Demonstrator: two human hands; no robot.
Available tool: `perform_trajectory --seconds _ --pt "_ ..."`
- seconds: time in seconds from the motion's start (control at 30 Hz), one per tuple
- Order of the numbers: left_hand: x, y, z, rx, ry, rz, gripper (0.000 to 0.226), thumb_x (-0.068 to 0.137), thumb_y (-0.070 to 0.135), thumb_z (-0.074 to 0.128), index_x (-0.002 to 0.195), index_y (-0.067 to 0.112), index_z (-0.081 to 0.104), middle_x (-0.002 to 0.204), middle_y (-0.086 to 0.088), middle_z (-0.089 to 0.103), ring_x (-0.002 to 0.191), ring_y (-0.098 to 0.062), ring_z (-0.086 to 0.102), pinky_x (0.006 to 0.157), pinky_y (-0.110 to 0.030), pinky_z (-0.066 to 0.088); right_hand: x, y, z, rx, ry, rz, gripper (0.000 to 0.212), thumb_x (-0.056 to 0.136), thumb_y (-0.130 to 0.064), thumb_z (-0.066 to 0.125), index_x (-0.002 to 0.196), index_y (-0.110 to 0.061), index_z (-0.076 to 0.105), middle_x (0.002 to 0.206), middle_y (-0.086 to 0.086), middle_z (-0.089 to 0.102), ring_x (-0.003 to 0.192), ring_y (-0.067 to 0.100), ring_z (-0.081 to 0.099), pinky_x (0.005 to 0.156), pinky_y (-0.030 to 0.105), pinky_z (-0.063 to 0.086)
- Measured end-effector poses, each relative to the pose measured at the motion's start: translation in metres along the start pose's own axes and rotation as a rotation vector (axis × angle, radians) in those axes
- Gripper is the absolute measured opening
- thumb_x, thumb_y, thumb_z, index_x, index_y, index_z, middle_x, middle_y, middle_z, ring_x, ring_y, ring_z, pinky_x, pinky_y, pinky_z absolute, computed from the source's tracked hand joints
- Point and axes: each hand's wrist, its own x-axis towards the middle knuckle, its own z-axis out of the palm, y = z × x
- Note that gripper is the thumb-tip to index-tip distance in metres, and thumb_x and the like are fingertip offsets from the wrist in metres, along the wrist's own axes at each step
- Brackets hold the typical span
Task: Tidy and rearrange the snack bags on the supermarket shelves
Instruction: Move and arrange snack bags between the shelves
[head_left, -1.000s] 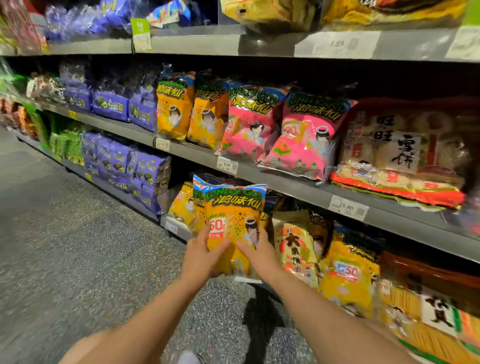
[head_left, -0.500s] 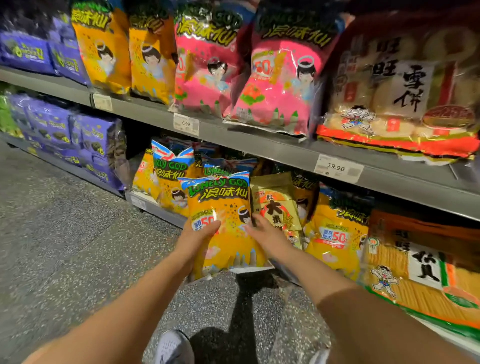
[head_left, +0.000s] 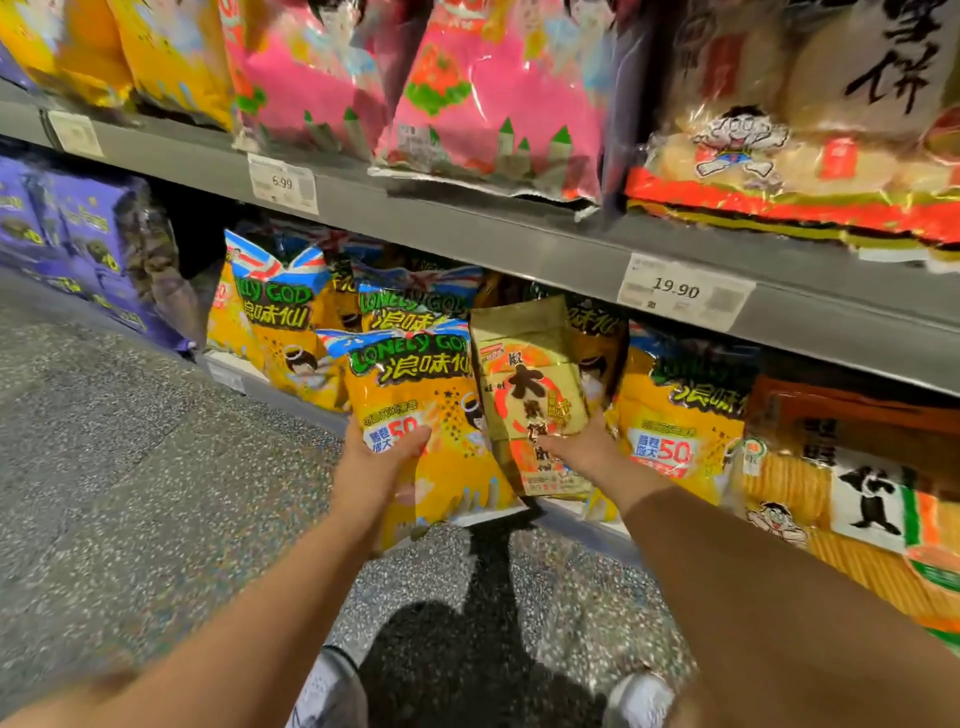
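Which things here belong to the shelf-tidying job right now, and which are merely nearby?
In the job: yellow plastic Lonely God snack bag, gripped by left hand; gold foil snack bag with black characters, gripped by right hand.
Nearby: pink snack bags above; purple snack bags; white 19.90 price tag.

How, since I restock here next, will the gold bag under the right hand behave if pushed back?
The gold bag looks creased and shiny, so probably crinkly and slippery. It stands tall beside the yellow bag, so it may tip. Its blocky shape suggests some stiffness.
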Motion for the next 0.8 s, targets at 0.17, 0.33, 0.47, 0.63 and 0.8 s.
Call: perform_trajectory --seconds 0.17,0.33,0.47,0.63,0.8 --pt "0.008 -0.002 0.007 -0.01 0.021 -0.022 0.047 0.077 0.019 0.075 0.118 0.018 0.051 0.09 0.004 0.066 0.063 -0.004 0.065 0.048 -0.017 0.049 0.015 0.005 -0.003 -0.102 0.041 0.054 0.086 0.079 -0.032 0.073 0.143 -0.002 0.024 0.136 0.016 0.049 0.122 0.033 0.049 0.1 0.039 0.043" --pt "0.013 -0.006 0.004 -0.008 0.017 -0.048 0.063 0.053 0.046 0.085 0.108 0.032 0.057 0.1 -0.001 0.071 0.089 -0.023 0.068 0.086 -0.047 0.053 0.021 0.007 0.001 -0.17 0.023 0.031 0.052 0.089 -0.027 0.061 0.131 -0.002 0.043 0.129 0.015 0.054 0.119 0.034 0.051 0.093 0.036 0.043" --pt "0.016 -0.006 0.0 -0.023 0.016 -0.048 0.068 0.05 0.045 0.086 0.109 0.028 0.056 0.1 -0.002 0.07 0.096 -0.025 0.067 0.092 -0.048 0.051 0.023 0.005 0.002 -0.018 0.06 0.011 0.038 0.093 -0.018 0.051 0.127 0.0 0.05 0.129 0.019 0.054 0.119 0.032 0.051 0.094 0.033 0.042" --pt "0.007 0.012 0.0 -0.038 0.024 -0.005 0.052 0.071 0.028 0.08 0.115 0.021 0.053 0.096 0.002 0.067 0.088 -0.016 0.065 0.074 -0.023 0.053 0.018 -0.002 0.0 0.113 0.11 -0.048 0.037 0.1 -0.018 0.036 0.129 0.002 0.047 0.131 0.019 0.051 0.12 0.032 0.048 0.097 0.034 0.039" --pt "0.005 0.031 -0.013 -0.121 0.035 0.046 0.045 0.078 0.022 0.074 0.117 0.02 0.051 0.093 0.002 0.065 0.08 -0.014 0.063 0.079 -0.038 0.054 0.024 -0.005 0.006 0.38 0.056 -0.006 0.035 0.1 -0.023 0.037 0.129 -0.007 0.047 0.121 0.011 0.054 0.104 0.021 0.05 0.1 0.043 0.043"
